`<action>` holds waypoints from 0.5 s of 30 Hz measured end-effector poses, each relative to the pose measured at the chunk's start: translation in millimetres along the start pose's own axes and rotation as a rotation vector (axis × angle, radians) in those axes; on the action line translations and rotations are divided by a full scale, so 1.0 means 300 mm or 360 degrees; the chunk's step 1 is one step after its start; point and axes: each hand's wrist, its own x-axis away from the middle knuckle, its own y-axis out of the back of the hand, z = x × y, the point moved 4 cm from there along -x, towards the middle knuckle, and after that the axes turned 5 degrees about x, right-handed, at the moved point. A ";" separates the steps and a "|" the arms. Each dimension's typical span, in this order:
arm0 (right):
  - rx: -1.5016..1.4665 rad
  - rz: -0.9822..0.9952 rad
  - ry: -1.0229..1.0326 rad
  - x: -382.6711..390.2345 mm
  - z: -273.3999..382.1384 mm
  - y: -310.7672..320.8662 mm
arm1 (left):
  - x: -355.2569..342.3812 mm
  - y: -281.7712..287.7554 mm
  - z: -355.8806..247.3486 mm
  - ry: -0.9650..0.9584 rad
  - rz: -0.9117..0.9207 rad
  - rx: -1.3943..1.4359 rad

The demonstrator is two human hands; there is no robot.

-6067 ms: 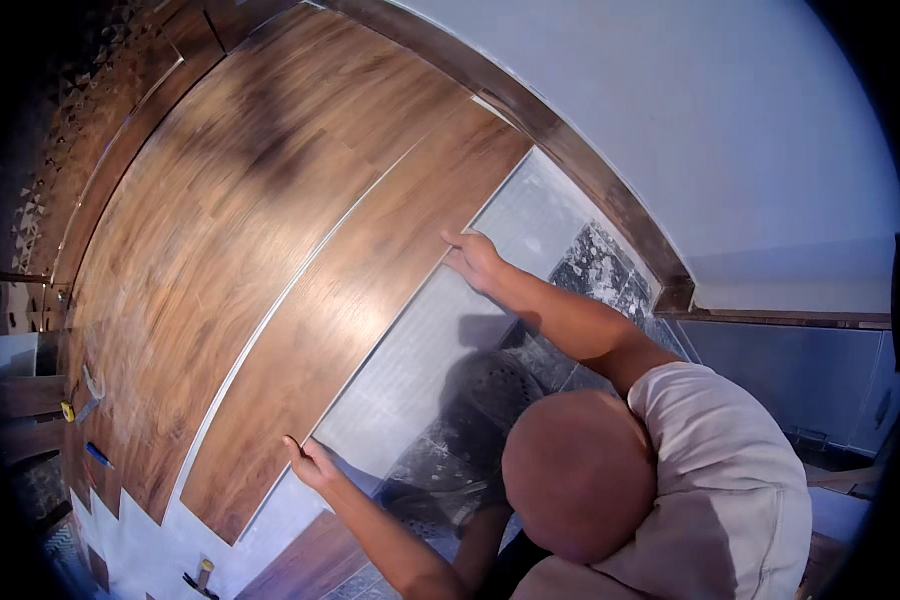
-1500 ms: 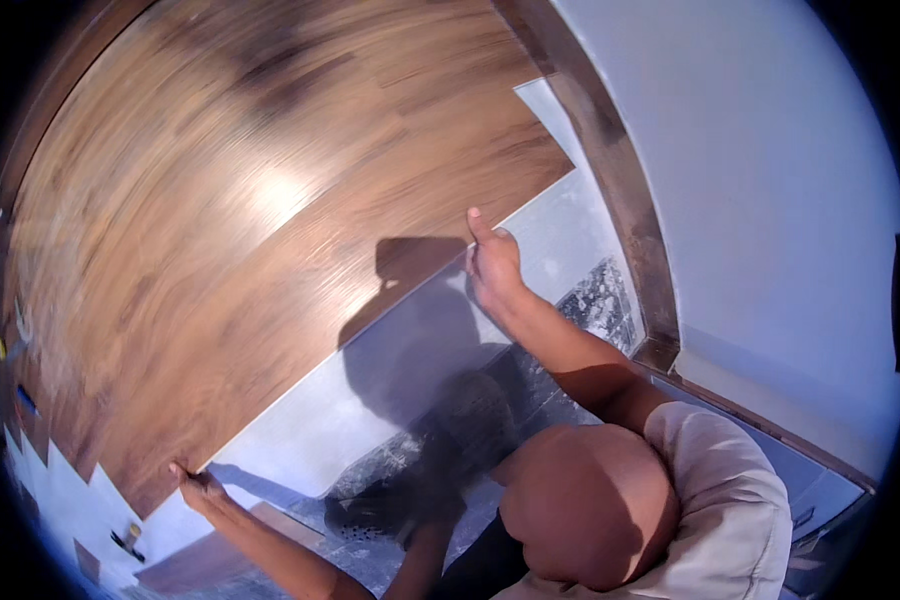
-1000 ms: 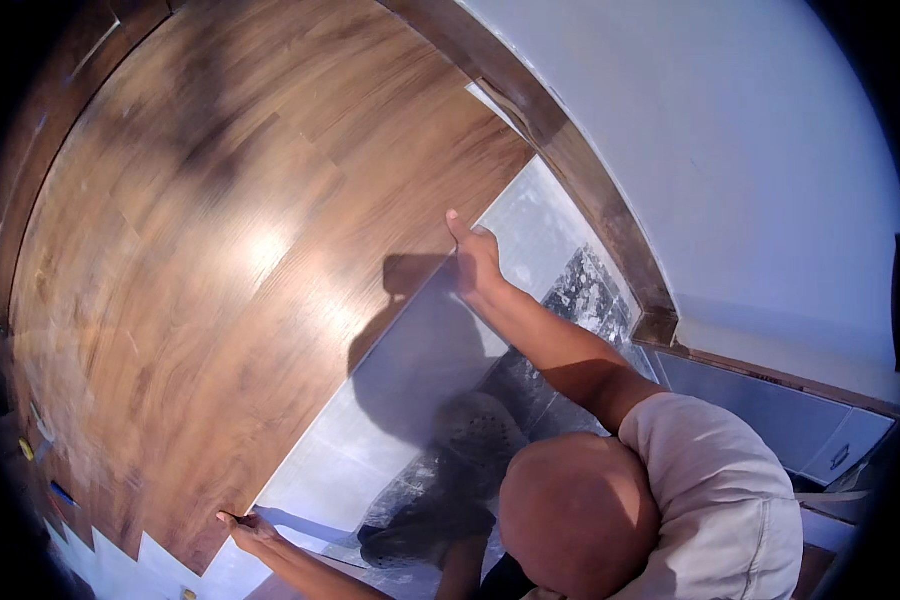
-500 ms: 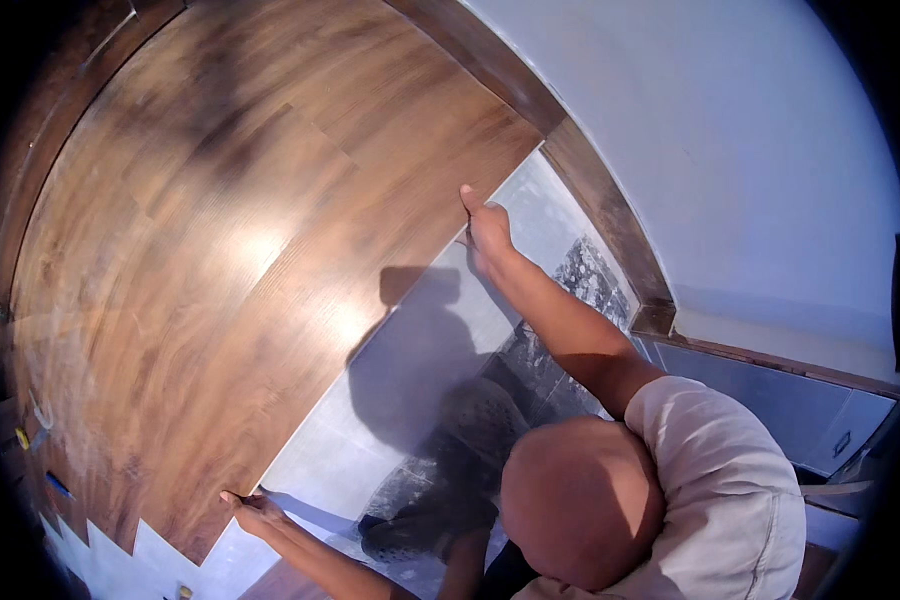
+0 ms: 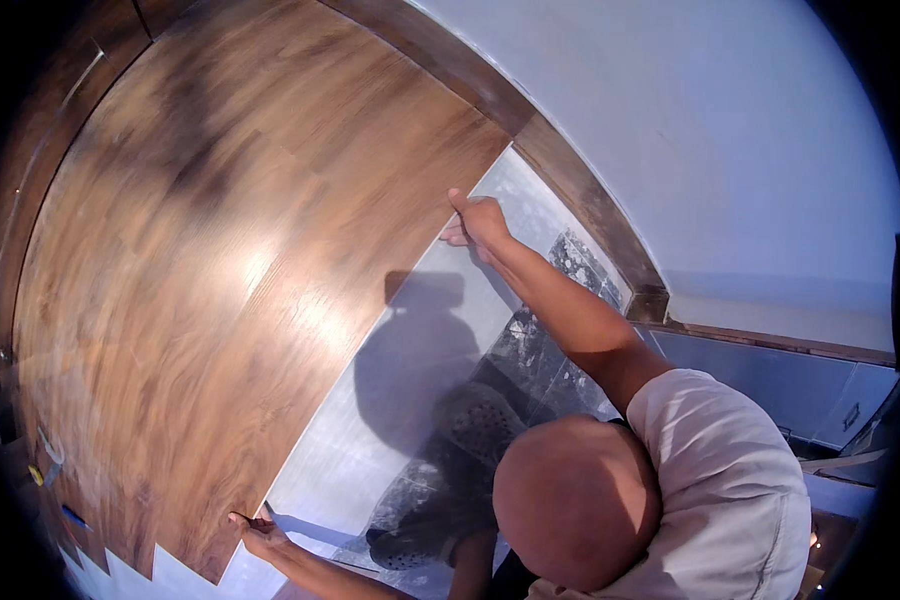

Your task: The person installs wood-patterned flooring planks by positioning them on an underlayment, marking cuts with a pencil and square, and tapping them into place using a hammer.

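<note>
A brown wood-grain floor plank (image 5: 370, 275) forms the near edge of the laid flooring, its pale edge running diagonally. My right hand (image 5: 480, 220) grips that edge toward its wall end, thumb on top and fingers at the underside. At the other end, close to the staggered plank ends, my left hand (image 5: 260, 535) pinches the same edge, thumb above and the other fingers partly hidden. Pale grey underlay (image 5: 320, 470) lies along the plank, crossed by my shadow. My bent knee and shoes are close by.
A brown skirting board (image 5: 580, 185) follows the white wall (image 5: 730, 150) on the right. Dark, white-smeared floor (image 5: 530, 350) shows beyond the underlay. A blue tool (image 5: 73, 516) and a yellow-ended one (image 5: 36, 474) lie at far left. A grey panel (image 5: 770, 380) stands at right.
The view has shifted slightly, moving the flooring left and down in the picture. Both hands stay at the plank's edge; more of my right fingers show below it now.
</note>
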 end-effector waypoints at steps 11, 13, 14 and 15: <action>0.0321 0.0152 -0.0101 -0.020 0.044 0.022 | 0.003 0.058 -0.027 0.0265 0.0131 -0.0521; 0.0464 0.0202 -0.0133 -0.026 0.053 0.024 | 0.002 0.076 -0.039 0.0287 0.0114 -0.0554; 0.0477 0.0199 -0.0155 -0.030 0.052 0.025 | -0.033 0.112 -0.043 0.0293 0.0201 -0.0545; 0.0491 0.0196 -0.0172 -0.035 0.056 0.028 | -0.041 0.113 -0.037 0.0298 0.0289 -0.0531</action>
